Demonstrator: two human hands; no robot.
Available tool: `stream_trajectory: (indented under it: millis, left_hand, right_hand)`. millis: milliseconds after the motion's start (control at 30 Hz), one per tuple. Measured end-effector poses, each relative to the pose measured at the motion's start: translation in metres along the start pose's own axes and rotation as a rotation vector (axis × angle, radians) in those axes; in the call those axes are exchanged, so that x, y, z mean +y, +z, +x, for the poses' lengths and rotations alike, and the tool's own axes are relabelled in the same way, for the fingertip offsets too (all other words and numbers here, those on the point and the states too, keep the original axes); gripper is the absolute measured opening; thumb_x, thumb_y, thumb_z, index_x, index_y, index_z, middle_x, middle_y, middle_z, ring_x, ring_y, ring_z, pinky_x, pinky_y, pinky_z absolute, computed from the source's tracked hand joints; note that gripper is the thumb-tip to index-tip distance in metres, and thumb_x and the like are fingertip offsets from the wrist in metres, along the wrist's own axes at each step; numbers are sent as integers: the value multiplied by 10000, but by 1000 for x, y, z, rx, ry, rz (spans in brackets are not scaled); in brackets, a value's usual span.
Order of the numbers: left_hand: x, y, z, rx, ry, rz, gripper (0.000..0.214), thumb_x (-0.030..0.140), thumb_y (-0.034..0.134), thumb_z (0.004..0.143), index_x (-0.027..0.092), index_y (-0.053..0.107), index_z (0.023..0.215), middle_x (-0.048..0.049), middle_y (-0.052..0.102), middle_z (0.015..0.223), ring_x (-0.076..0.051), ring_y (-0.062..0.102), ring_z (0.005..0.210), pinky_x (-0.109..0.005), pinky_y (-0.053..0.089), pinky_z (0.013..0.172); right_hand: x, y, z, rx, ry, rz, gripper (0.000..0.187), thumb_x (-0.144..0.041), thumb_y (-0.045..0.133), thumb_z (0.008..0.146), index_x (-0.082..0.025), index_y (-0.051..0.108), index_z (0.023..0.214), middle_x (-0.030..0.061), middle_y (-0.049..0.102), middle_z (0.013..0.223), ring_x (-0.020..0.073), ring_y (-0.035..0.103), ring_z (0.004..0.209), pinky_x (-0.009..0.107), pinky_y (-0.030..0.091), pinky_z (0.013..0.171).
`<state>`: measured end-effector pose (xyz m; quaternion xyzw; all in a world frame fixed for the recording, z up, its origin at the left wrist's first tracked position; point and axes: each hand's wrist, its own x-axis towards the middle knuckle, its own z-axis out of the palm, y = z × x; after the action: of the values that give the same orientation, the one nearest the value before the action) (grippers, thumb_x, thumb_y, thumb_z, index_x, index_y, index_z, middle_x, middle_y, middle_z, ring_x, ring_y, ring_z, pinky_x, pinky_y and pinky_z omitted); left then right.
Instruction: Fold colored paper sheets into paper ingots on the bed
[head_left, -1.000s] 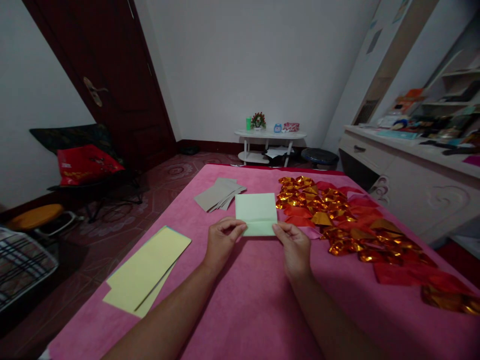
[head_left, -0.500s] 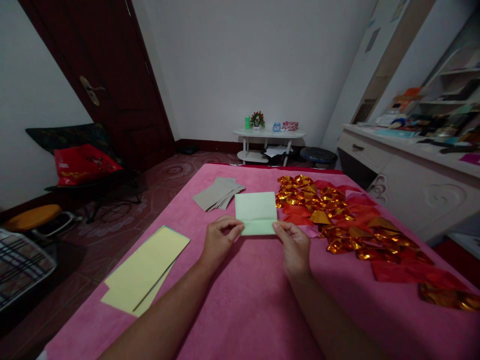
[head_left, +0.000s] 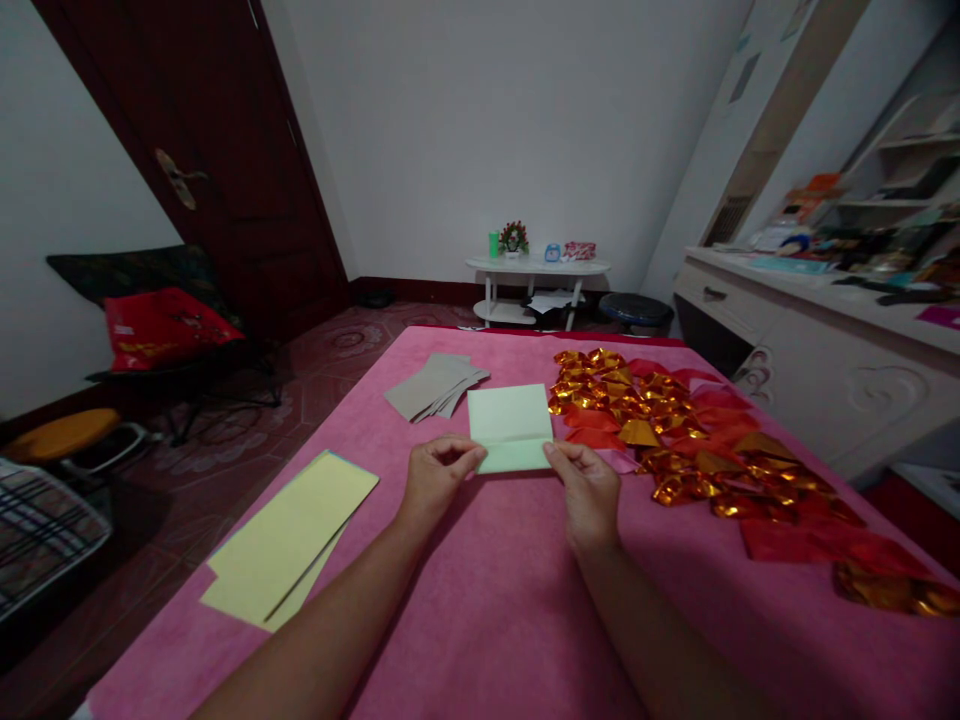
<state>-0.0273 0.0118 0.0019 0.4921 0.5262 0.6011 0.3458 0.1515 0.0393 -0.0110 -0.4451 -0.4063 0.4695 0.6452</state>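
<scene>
A pale green sheet of paper (head_left: 510,413) is held over the pink-covered table, with a strip folded across its near part. My left hand (head_left: 441,478) pinches the sheet's near left corner between thumb and fingers. On the opposite side, my right hand (head_left: 585,482) grips the near right corner the same way. Just beyond my left hand lies a fanned stack of grey paper pieces (head_left: 435,388). Pale yellow sheets (head_left: 292,535) rest to the left of my left forearm. Shiny gold and red wrapped bundles (head_left: 675,440) cover the table to the right of my right hand.
The pink cloth (head_left: 480,590) covers the table. A small white side table (head_left: 536,267) stands by the far wall. At right is a white cabinet (head_left: 817,350) with clutter on top. A dark chair with a red bag (head_left: 169,328) and an orange stool (head_left: 64,433) are at left.
Both hands keep their pinch on the green paper with almost no movement. The whole view has shifted very slightly.
</scene>
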Motion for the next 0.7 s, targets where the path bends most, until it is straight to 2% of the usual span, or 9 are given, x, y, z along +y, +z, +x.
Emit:
stream_trajectory:
  millis: [367,533,700]
  left_hand:
    - [1,1,0,16,-45,-10,129,265,727,658,136,719,649,-16,646,569,-106,546,524,-216,420,529]
    - [-6,0,1,57,-115,46,130,255,726,624,127,710,620,-27,667,577,-110,557,511,-209,406,507]
    - [-9,-4,-1,82,-153,170,116,234,707,583,125,675,559,-17,632,523,-105,518,453,-202,360,451]
  right_hand:
    - [1,0,0,22,-8,-37,209,-352,748,657,-168,698,744,30,716,760,177,638,717,310,501,724]
    - [6,-1,2,28,-40,-199,181,-346,727,659,-173,676,672,35,707,738,184,631,706,300,491,691]
    - [16,-2,6,17,-102,-391,145,-331,712,627,-200,659,598,19,690,634,183,608,603,282,468,596]
